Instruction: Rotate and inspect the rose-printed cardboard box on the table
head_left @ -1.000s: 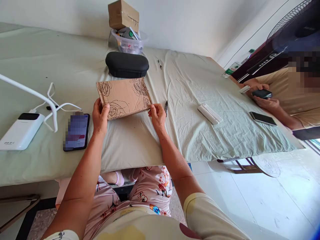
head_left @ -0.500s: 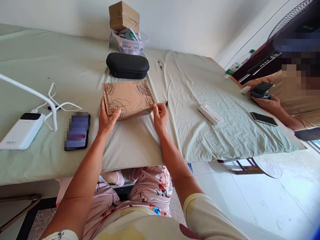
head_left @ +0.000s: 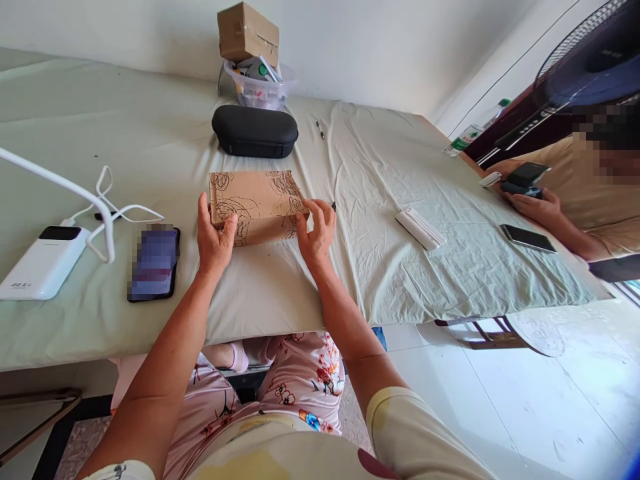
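Observation:
A cardboard box [head_left: 257, 195] with black scribbled loops on its top and front lies on the cloth between my hands. My left hand [head_left: 216, 237] grips its left end, thumb on the front face and fingers along the side. At the right front corner, my right hand [head_left: 316, 230] holds the box with its thumb on the front and its fingers bent over the right side. The dark tip of a pen [head_left: 334, 206] shows just beyond my right fingers; the rest of it is hidden. Behind the box sits a black zipped case [head_left: 255, 131].
A plastic basin [head_left: 265, 92] with another carton [head_left: 249, 33] on top stands by the wall. Left are a phone [head_left: 154, 263], a white power bank [head_left: 45, 263] and cables. Right are a white ridged object [head_left: 420, 228], another phone [head_left: 528, 238] and a person [head_left: 575, 200] holding a dark device.
The box has come down from a tilt and sits flatter, slightly nearer me. My right hand has shifted its grip, its fingers more spread at the corner.

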Motion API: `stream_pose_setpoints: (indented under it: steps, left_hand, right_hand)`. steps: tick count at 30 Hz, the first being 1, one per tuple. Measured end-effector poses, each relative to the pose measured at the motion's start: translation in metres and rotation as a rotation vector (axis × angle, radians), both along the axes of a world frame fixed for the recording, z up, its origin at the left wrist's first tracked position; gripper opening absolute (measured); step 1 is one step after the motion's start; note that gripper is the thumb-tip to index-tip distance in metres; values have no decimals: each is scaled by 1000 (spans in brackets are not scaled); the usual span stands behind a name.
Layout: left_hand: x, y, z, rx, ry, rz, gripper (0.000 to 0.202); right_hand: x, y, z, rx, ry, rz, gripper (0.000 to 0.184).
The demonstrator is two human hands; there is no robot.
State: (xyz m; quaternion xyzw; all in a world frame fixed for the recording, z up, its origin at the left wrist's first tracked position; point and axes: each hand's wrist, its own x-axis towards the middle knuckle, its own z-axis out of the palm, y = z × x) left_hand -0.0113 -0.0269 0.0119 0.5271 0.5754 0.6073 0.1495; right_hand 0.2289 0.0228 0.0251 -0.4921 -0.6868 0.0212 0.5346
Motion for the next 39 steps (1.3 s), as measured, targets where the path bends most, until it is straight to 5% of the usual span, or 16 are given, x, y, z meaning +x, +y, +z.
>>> stream_pose_setpoints:
  steps: [7,12,26,39]
  left_hand:
    - [2,-4,7,58,215,127,69]
    - [1,-4,7,68,233,104,59]
    - [4,-5,13,90,208,56,45]
    - [1,-3,11,95,200,46,48]
  right_hand:
    - [-32,-35,9,-54,-482,174,45]
    - [-43,-46,11,-54,-612,199,50]
    - [-24,-22,1,-73,-316,58,35]
    - [-9,2,-18,-23,-64,76,37]
